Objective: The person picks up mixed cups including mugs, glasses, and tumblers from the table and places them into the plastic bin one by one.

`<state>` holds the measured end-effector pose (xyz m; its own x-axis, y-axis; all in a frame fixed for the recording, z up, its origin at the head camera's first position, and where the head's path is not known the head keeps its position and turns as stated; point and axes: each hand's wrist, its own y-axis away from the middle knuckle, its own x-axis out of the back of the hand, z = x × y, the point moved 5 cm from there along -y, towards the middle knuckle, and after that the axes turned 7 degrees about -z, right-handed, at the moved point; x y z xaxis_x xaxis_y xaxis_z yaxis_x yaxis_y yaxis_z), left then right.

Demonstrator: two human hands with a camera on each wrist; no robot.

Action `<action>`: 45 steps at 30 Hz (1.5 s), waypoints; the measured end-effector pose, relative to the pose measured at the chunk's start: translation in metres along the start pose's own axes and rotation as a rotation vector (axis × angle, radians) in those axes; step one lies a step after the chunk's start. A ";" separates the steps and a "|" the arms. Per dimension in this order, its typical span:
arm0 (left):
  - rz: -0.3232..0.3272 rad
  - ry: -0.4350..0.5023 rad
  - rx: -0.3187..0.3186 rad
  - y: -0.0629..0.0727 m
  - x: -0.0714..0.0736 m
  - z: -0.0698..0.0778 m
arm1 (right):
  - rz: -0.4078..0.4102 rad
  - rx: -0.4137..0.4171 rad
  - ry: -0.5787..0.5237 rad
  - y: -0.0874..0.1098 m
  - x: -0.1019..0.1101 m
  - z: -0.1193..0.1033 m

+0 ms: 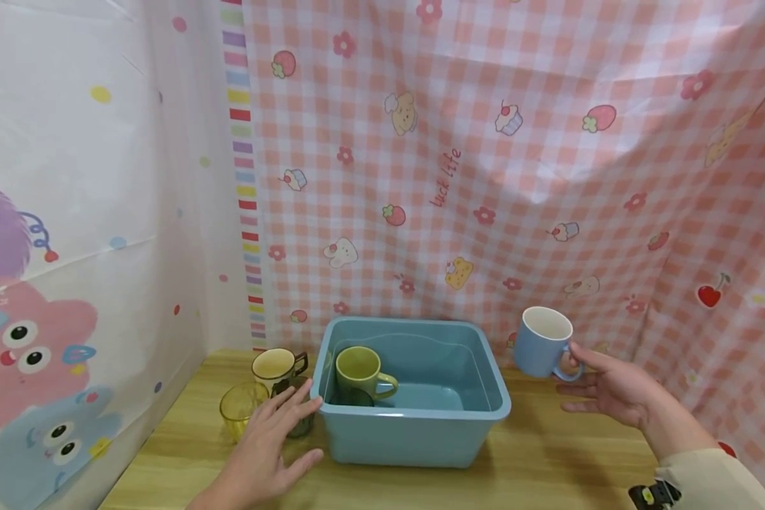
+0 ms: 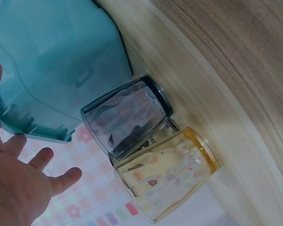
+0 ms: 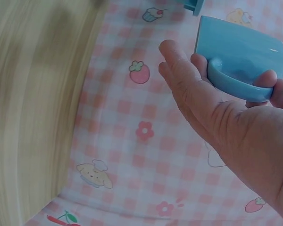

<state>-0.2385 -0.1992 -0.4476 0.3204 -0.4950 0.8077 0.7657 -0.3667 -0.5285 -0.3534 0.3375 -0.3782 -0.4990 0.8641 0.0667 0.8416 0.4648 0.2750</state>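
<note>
The right hand (image 1: 615, 389) pinches the light blue mug (image 1: 537, 352) by its handle (image 3: 233, 87), up in the air, right of the blue tub (image 1: 411, 440). The left hand (image 1: 264, 443) holds nothing; its fingers are spread near the tub's rim, and it is hard to tell if they touch. A green mug (image 1: 355, 375) sits inside the tub. A snug pinch should stop tipping, and the left hand should not bump the dark glass (image 2: 127, 117) beside it.

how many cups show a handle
3: a light-blue mug in the right hand, an olive-green mug inside the blue plastic bin, a cream, dark-handled cup left of it. The bin may hide more.
</note>
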 end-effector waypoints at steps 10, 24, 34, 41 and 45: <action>-0.005 0.014 0.003 0.002 -0.001 -0.001 | -0.016 0.019 -0.020 -0.003 -0.011 -0.013; -0.025 0.050 0.014 0.003 -0.003 -0.002 | -0.012 0.048 -0.022 -0.009 -0.028 -0.026; -0.014 0.061 0.018 0.002 -0.003 -0.003 | -0.038 0.058 0.015 -0.015 -0.041 -0.045; -0.019 0.052 0.032 0.001 -0.004 -0.002 | -0.069 0.096 0.020 -0.019 -0.051 -0.057; -0.017 0.050 0.028 0.002 -0.004 -0.001 | -0.116 0.108 -0.010 -0.020 -0.057 -0.060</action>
<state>-0.2388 -0.1992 -0.4520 0.2798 -0.5280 0.8018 0.7863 -0.3531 -0.5070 -0.3543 0.2672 -0.3298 -0.5929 0.8047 0.0309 0.7958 0.5796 0.1753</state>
